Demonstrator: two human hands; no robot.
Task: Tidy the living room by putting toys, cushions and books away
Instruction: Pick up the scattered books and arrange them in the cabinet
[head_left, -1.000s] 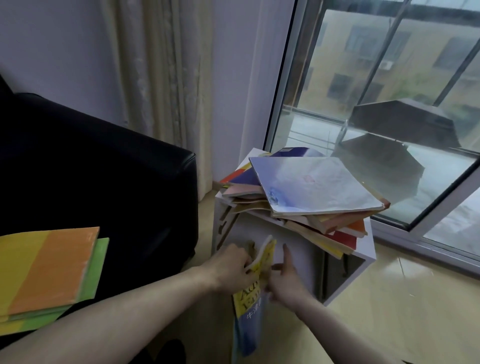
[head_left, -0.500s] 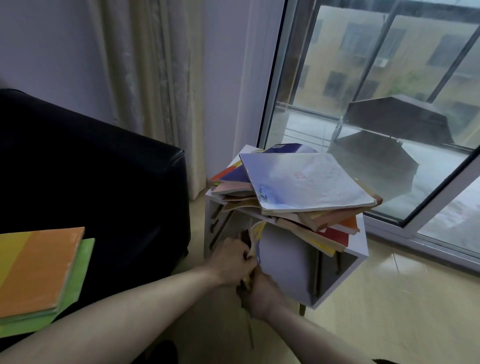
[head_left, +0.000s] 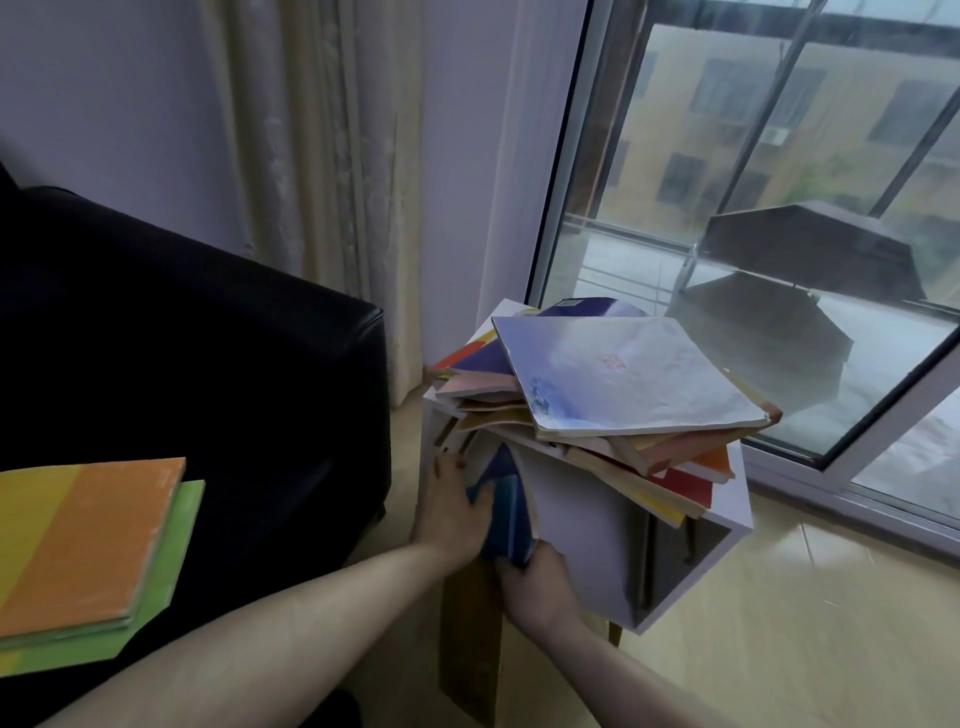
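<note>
A: State of the hands?

B: The left hand (head_left: 451, 512) lies against the left face of the blue book (head_left: 506, 512), thumb across the cover, fingers extended toward the shelf (head_left: 582, 551) opening. The right hand (head_left: 537, 579) grips the book's lower end, fingers curled round it.

A: Position of the book relative to the fingers?

B: The book stands on edge between both hands, tilted, its upper end under the overhanging pile (head_left: 618, 395) and at the left compartment of the shelf. How far it sits inside cannot be told.

A: The shelf?

B: A white cube unit. A loose pile of books lies on top, several overhanging the front; a pale blue book (head_left: 628, 374) is uppermost. Thin books stand in the right compartment.

A: Surroundings?

B: A black sofa (head_left: 197, 364) is left of the shelf, carrying an orange book (head_left: 88, 540) stacked on green ones. A curtain (head_left: 322, 171) hangs behind. A window (head_left: 769, 218) is at right. The floor (head_left: 779, 634) is glossy tile.
</note>
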